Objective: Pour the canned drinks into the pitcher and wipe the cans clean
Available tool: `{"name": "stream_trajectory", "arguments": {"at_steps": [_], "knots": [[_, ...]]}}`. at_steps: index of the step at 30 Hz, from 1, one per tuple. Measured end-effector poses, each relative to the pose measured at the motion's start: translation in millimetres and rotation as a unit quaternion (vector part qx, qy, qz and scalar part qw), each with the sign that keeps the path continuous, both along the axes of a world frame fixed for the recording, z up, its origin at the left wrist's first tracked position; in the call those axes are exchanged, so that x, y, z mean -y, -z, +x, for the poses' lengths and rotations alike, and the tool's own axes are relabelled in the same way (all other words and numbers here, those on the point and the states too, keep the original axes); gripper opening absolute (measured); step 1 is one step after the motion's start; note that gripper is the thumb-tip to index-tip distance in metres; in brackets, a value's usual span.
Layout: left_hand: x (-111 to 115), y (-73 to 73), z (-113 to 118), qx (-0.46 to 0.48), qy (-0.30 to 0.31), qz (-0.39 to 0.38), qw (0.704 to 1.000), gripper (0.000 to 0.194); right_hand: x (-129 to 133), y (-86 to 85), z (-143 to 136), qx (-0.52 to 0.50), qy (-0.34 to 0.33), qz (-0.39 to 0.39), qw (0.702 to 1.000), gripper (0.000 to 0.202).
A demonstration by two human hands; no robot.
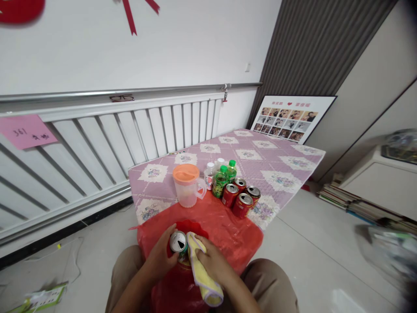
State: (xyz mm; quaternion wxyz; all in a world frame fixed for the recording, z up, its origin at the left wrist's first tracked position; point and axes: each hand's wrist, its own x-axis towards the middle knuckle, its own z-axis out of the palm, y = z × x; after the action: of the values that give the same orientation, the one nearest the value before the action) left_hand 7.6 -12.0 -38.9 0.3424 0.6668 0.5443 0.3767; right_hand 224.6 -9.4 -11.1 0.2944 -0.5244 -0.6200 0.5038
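My left hand (163,252) is closed around an opened drink can (179,241) with a silver top and a greenish side. A yellow cloth (201,271) with a pale purple edge is gripped in my right hand (209,256), its upper end against the can's right side. Both hands are above a red plastic sheet (224,234) that covers the near part of the table and hangs over my lap. A scalloped red rim (192,226) shows behind the can; what it belongs to is mostly hidden.
Beyond the sheet stand a plastic pitcher (187,191) with an orange lid, green-capped bottles (220,181), white-capped bottles (209,176) and several opened red cans (243,206). The flowered tablecloth (247,154) reaches back beside a white radiator (169,126). A photo board (286,117) leans behind the table.
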Motion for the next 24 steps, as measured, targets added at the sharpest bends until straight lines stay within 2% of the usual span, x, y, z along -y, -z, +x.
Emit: {"name": "stream_trajectory", "arguments": {"at_steps": [4, 7, 10, 15, 19, 24], "knots": [[2.7, -2.5, 2.7, -0.029, -0.013, 0.022, 0.999, 0.079, 2.9, 5.9, 0.8, 0.012, 0.001, 0.009, 1.0, 0.053], [4.2, -2.7, 9.2, -0.065, -0.057, 0.05, 0.995, 0.081, 2.8, -0.4, 0.3, 0.005, 0.017, 0.008, 1.0, 0.052], [3.5, -0.9, 14.0, -0.078, -0.078, 0.066, 0.992, 0.074, -0.4, -11.3, -1.5, -0.016, 0.034, 0.002, 0.999, 0.051], [0.4, 2.3, 12.7, -0.073, -0.043, 0.074, 0.994, 0.071, -5.0, -20.0, -5.6, -0.028, 0.036, 0.002, 0.999, 0.052], [-1.4, 2.0, 9.1, -0.055, -0.031, 0.067, 0.996, 0.074, 3.5, -12.7, -4.5, -0.01, 0.03, 0.003, 0.999, 0.053], [-5.2, -1.7, 5.1, -0.038, 0.015, 0.049, 0.998, 0.076, 22.9, -6.3, 2.7, -0.025, 0.026, -0.024, 0.999, 0.053]]}}
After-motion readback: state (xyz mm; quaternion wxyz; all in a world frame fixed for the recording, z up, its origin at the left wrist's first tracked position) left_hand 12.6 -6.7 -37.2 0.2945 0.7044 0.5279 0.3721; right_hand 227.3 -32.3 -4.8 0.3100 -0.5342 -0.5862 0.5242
